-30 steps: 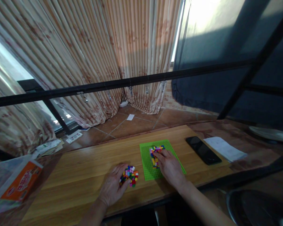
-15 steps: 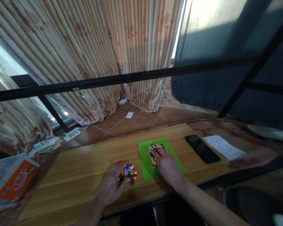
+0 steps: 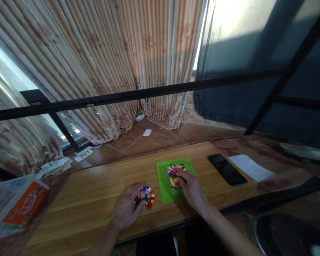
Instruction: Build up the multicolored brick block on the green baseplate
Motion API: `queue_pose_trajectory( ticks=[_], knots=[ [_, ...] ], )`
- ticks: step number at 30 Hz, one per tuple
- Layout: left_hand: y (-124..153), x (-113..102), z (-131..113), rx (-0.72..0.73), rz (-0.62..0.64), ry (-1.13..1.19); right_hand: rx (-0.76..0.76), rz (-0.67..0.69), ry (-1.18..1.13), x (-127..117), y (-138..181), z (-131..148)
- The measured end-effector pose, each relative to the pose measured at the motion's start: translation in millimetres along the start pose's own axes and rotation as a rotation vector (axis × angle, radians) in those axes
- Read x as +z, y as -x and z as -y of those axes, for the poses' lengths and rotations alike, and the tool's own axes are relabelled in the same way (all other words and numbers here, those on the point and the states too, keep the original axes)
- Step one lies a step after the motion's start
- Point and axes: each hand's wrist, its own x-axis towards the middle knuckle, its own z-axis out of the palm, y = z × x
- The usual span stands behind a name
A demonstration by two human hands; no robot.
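Note:
On the wooden table, a loose pile of small multicoloured toy bricks [image 3: 146,197] lies beside my left hand [image 3: 126,208]. That hand rests open, its fingers and thumb apart and curved around the pile's left side. A green studded baseplate [image 3: 165,193] lies to the right and bears a low rectangular build of coloured bricks [image 3: 173,174]. Over the build's right side, my right hand [image 3: 193,188] has thumb and fingertips pinched together. Whatever is between those fingertips is too small to make out, and the hand covers part of the build.
A black phone [image 3: 226,169] and white paper [image 3: 252,168] lie right of the baseplate. At the far left stands a clear plastic box [image 3: 10,192] with an orange label. A black metal bar [image 3: 138,94] crosses beyond the table [image 3: 96,185], before curtains [image 3: 96,53].
My right hand has drawn back slightly toward me and right, uncovering more of the brick build. Its fingers have gone from reaching over the build to a pinch. My left hand stays by the pile.

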Motion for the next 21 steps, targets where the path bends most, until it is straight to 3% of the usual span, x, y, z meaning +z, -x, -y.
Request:
queue_pose_trajectory(
  ticks=[14,21],
  knots=[
    [0,1,1,-0.001,0.002,0.017,-0.086,0.038,0.16,15,-13,6],
    [1,1,2,-0.009,-0.005,0.033,0.032,0.057,0.088,10,-12,5]
  ],
)
